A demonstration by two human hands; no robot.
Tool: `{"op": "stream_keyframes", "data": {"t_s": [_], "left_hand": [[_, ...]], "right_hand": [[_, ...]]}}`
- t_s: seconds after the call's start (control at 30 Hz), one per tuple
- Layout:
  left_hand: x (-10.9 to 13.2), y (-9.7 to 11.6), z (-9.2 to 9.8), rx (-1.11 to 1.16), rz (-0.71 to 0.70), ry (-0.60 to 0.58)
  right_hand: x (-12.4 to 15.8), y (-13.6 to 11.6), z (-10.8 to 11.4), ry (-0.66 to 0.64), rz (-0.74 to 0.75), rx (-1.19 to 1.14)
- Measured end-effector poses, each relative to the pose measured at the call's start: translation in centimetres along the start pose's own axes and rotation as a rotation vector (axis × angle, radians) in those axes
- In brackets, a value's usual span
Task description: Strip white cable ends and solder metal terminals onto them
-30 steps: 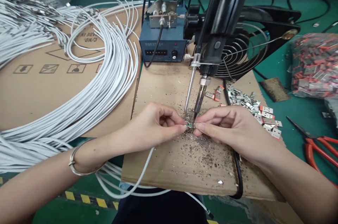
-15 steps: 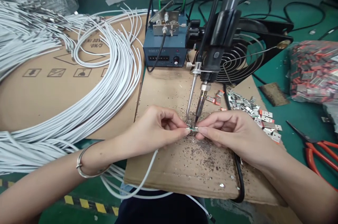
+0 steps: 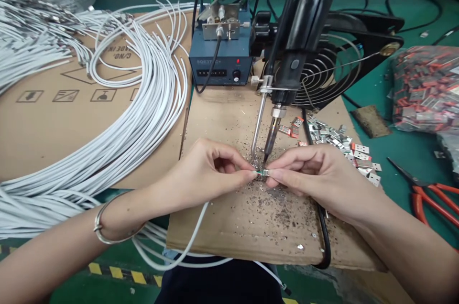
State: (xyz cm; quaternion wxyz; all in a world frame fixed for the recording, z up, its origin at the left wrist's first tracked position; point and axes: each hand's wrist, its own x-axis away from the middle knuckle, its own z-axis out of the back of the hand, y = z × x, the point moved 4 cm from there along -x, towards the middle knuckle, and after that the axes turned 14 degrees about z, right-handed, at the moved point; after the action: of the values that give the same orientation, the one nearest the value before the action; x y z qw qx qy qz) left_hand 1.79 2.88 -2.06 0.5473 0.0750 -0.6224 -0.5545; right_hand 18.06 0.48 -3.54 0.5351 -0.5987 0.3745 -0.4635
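Note:
My left hand (image 3: 211, 175) pinches the end of a white cable (image 3: 197, 234), which hangs below the palm toward the board's front edge. Thin coloured wires, green among them, show at the fingertips. My right hand (image 3: 311, 172) is closed in a pinch on a small metal USB connector (image 3: 265, 172). The wires and the connector meet between the two hands. Just above them points the tip of a soldering iron (image 3: 271, 141) on a stand, and the bent metal solder feed tube (image 3: 258, 124) ends beside it. Fingers hide most of the connector.
Several USB connectors (image 3: 332, 139) lie heaped right of the iron; a bag (image 3: 426, 91) of more sits beyond. Red-handled pliers (image 3: 426, 191) lie at right. A blue solder feeder (image 3: 220, 62) and black fan (image 3: 322, 74) stand behind. White cables (image 3: 143, 127) cover the left. Debris dots the cardboard (image 3: 222, 117).
The camera view has shifted slightly. Both hands keep their pinch, and the connector now sits slightly lower from the iron tip. A red light shows brighter on the feeder.

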Motion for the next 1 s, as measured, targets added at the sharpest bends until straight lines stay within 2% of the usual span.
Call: {"op": "stream_keyframes", "data": {"t_s": [0.2,0.5,0.67,1.0], "left_hand": [[-0.03,-0.03,-0.03,-0.033,-0.084,0.026],[0.18,-0.03,0.05,0.003,-0.115,0.036],[0.22,0.05,-0.05,0.022,-0.109,0.036],[0.24,-0.02,0.06,-0.002,-0.121,0.035]], "right_hand": [[-0.07,0.06,0.02,0.016,0.002,0.027],[0.21,0.30,0.14,0.022,-0.031,-0.036],[0.19,0.07,0.08,0.005,0.000,-0.076],[0.12,0.23,0.16,-0.014,0.011,-0.028]]}}
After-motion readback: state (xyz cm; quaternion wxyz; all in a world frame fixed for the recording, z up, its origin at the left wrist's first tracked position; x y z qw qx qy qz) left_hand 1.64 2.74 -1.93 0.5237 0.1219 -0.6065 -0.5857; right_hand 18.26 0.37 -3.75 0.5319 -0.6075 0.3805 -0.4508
